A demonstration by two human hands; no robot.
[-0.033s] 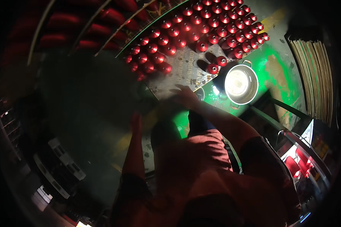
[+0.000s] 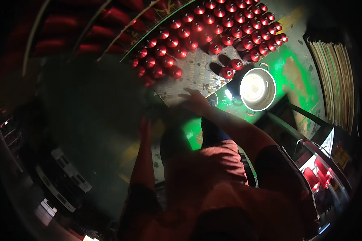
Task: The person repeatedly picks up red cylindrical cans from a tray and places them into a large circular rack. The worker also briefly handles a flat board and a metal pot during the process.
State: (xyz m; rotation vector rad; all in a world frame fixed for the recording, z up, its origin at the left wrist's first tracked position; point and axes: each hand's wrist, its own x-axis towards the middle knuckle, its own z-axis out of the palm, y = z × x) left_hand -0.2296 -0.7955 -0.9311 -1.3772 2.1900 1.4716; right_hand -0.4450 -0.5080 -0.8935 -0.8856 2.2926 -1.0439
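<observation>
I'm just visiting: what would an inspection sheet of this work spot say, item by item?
Surface: grey board low on a green floor.
Job's things: rows of red bobbins standing upright on the board.
Clutter: round metal bowl beside the board.
Grips: right hand open, fingers spread at the board's near edge; left hand open, flat against a large dark blurred panel.
Cables: nothing seen.
Surroundings: more red bobbins on racks upper left; stacked flat sheets at right.
</observation>
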